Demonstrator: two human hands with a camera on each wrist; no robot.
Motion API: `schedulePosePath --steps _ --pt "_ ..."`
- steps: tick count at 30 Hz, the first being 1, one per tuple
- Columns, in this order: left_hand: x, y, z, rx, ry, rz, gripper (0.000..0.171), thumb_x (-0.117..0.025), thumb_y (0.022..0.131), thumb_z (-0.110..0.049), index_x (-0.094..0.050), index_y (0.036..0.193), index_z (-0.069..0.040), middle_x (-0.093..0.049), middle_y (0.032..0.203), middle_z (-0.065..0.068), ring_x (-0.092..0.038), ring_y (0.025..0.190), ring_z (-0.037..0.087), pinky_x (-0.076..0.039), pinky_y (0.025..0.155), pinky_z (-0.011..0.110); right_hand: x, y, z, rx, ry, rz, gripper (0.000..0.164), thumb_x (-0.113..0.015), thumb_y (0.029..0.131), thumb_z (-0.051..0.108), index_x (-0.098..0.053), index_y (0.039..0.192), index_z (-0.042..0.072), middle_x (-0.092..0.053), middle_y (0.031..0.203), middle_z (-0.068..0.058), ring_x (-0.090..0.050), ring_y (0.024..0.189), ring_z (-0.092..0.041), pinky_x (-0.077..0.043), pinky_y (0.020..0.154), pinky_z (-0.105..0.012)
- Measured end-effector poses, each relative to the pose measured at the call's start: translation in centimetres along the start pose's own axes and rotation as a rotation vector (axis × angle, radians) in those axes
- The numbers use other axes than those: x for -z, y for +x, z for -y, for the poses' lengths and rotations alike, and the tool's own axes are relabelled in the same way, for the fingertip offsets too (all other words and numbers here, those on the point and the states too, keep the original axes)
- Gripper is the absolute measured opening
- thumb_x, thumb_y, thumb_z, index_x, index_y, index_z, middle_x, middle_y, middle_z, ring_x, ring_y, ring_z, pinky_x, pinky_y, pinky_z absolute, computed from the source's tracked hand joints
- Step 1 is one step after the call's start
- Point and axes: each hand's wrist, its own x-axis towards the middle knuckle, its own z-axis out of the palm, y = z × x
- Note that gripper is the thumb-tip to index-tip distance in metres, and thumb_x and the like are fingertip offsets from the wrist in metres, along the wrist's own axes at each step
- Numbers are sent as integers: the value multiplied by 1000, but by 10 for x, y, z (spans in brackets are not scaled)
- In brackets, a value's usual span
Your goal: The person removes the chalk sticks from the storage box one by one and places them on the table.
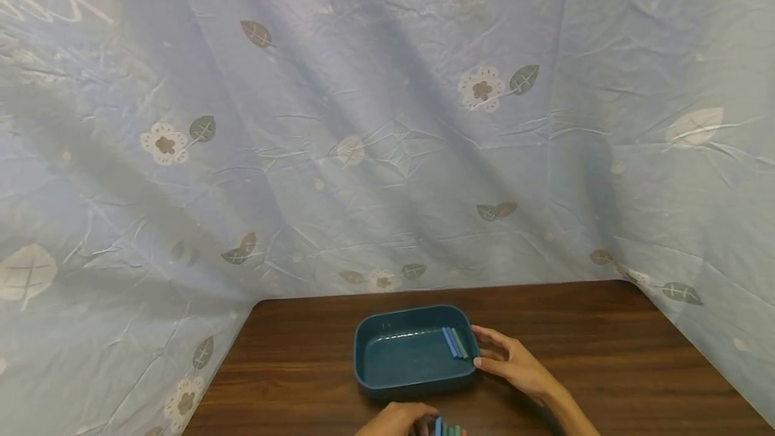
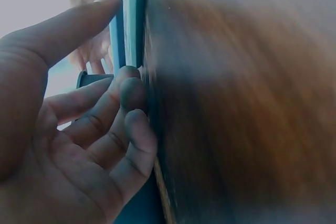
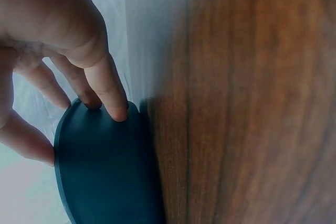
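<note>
My left hand (image 1: 399, 420), at the bottom edge of the head view, pinches a slim blue stick (image 2: 117, 40) lengthwise, thumb at one end and fingertips at the other. Right beside it lie green sticks (image 1: 451, 430) and a reddish one (image 1: 464, 432), partly cut off by the frame. My right hand (image 1: 514, 365) rests its fingertips on the right end of a dark teal tray (image 1: 418, 385), thumb at the near corner. In the right wrist view, the fingers (image 3: 107, 87) lie spread against the tray's outer wall. Blue sticks (image 1: 451, 343) and a green stick (image 1: 461, 343) lie inside, along the right end.
The tray stands on a dark brown wooden table (image 1: 290, 362), toward its middle. A pale blue cloth (image 1: 375, 187) with flowers and leaves hangs behind the table and along both sides.
</note>
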Motion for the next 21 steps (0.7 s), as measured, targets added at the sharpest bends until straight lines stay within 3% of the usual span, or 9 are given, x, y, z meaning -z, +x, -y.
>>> schedulePosePath --steps 6,13,21 --pt "-2 0 -2 12 59 13 48 -80 99 -31 -66 143 -18 -74 102 -20 -60 88 -14 -53 76 13 0 0 0 0 -2 -1 77 -68 107 16 -25 167 -6 -26 167 -41 -45 146 -60 -58 103 -27" --pt "0 1 -11 90 -6 38 43 -79 99 -30 -69 139 -22 -72 103 -22 -59 90 -13 -54 79 17 -1 -1 1 3 -14 -8 75 -67 107 16 -27 167 -4 -29 166 -41 -46 145 -60 -58 103 -28" --pt "-1 -1 -10 84 34 27 41 -77 100 -34 -69 139 -25 -71 107 -23 -58 93 -14 -54 80 17 0 -1 2 -1 -3 3 74 -65 108 15 -25 167 -4 -24 168 -40 -45 146 -58 -58 104 -28"
